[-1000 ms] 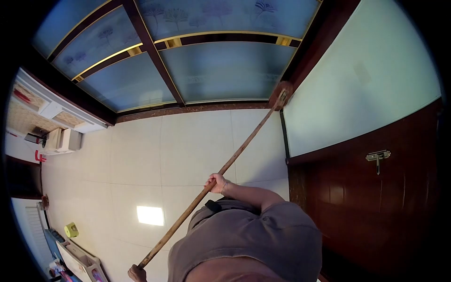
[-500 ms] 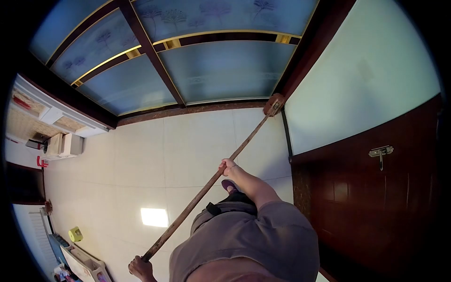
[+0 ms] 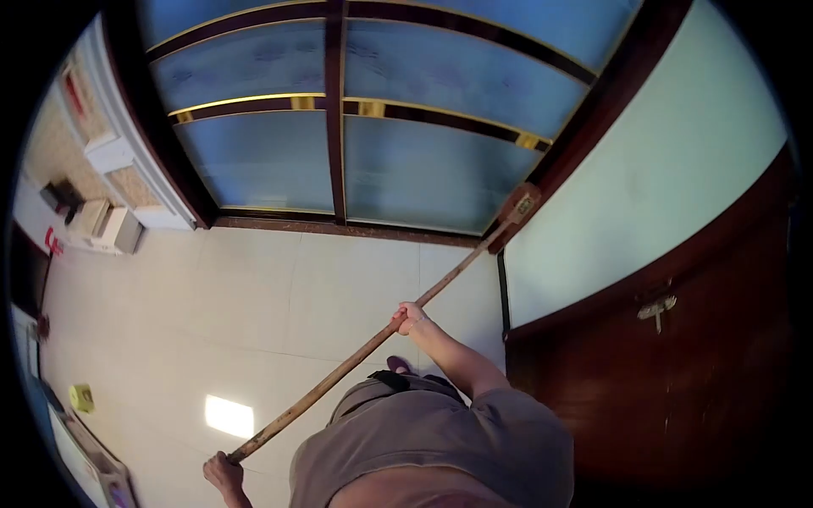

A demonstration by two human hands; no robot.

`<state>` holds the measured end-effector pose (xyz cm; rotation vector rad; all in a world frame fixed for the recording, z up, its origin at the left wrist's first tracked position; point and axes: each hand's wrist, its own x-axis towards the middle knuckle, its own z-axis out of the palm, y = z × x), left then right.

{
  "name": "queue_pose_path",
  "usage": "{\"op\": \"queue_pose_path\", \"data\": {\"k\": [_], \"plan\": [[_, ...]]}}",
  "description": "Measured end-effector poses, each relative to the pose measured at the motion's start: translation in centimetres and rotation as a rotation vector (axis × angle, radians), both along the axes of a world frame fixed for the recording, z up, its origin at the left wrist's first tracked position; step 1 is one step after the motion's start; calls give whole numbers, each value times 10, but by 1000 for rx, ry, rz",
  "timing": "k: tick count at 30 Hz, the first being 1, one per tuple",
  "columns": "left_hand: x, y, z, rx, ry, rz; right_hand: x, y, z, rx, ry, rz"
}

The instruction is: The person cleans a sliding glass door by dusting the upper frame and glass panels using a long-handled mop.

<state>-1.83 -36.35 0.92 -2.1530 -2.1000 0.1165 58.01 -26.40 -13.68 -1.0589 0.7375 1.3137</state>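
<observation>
A long wooden-handled mop [image 3: 318, 387] runs diagonally across the view. Its small reddish-brown head [image 3: 520, 203], with a metal fitting, is at the dark door frame, overlapping the lower right corner of the glass door. Whether it touches the frame, I cannot tell. My left hand [image 3: 222, 472] is wrapped round the handle's near end at the lower left. Farther up the shaft, my right hand [image 3: 409, 318] grips it with the fingers closed.
Frosted sliding glass doors [image 3: 415, 169] stand ahead, above pale floor tiles [image 3: 246, 279]. At right are a pale wall [image 3: 627, 195] and a dark red door [image 3: 610, 381] with a metal handle [image 3: 655, 311]. White boxes [image 3: 118, 229] and a yellow-green object [image 3: 81, 397] are at left.
The view has turned and tilted. The mop head has gone from the floor corner up to the door frame. Both hands keep their hold on the handle.
</observation>
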Motion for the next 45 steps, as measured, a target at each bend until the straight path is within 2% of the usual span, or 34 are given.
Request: {"op": "queue_pose_path", "data": {"k": [7, 12, 14, 17, 21, 25, 30, 33, 34, 36, 41, 45], "plan": [[-17, -15, -81, 17, -227, 40, -11, -12, 64, 91, -138, 97], [-13, -28, -136, 23, -402, 47, -19, -7, 121, 186, -336, 130], [-4, -34, -156, 2, -487, 123, -23, -1, 143, 267, -381, 200], [6, -49, -190, -138, -598, 213, -57, 0, 206, 412, -382, 271], [14, -76, -224, -95, -689, 283, -100, 14, 245, 627, -434, 447], [28, -87, -218, -182, -853, 404, -150, 34, 290, 825, -598, 568], [37, -78, -221, -275, -927, 466, -204, 74, 334, 960, -738, 694], [39, -60, -221, -313, -1058, 480, -223, 110, 353, 1051, -1018, 828], [39, -47, -220, -385, -1111, 454, -231, 125, 358, 1060, -1011, 847], [42, -18, -190, -506, -1186, 469, -247, 149, 368, 1119, -1134, 788], [34, 36, -169, -482, -1212, 554, -282, 217, 375, 1324, -1268, 826], [31, 68, -170, -383, -1227, 588, -317, 269, 393, 1420, -1219, 893]]}}
